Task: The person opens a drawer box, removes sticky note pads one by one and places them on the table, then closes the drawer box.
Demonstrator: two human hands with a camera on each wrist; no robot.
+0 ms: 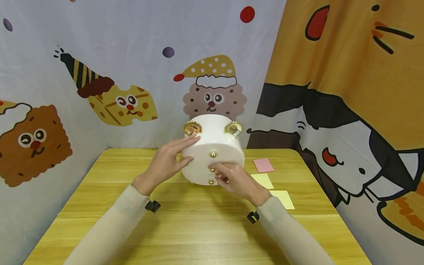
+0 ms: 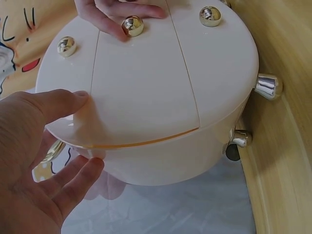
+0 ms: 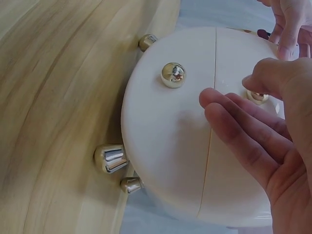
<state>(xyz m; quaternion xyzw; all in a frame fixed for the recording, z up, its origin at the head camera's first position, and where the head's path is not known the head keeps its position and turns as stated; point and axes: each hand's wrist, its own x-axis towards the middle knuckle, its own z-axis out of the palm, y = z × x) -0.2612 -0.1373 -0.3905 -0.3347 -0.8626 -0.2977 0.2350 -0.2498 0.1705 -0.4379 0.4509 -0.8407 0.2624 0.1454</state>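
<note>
A white, round-faced drawer box (image 1: 195, 167) stands on the table, with gold ear-shaped pieces (image 1: 233, 129) on top and short gold feet (image 2: 268, 87) below. Two seams divide its front into three sections, each with a round gold knob. My right hand (image 1: 236, 178) pinches the middle knob (image 2: 132, 26) between thumb and fingers. The top knob (image 1: 213, 154) and bottom knob (image 3: 173, 74) are untouched. At the box's upper left, my left hand (image 1: 165, 158) rests with its thumb on the front and its fairly straight fingers along the side, near the left ear.
To the right of the box lie a pink sticky note (image 1: 263, 165) and two yellow notes (image 1: 283, 199) on the wooden table (image 1: 198, 228). Behind the table hangs a curtain (image 1: 132, 29) printed with cartoon figures. Each wrist carries a small black camera (image 1: 152, 206).
</note>
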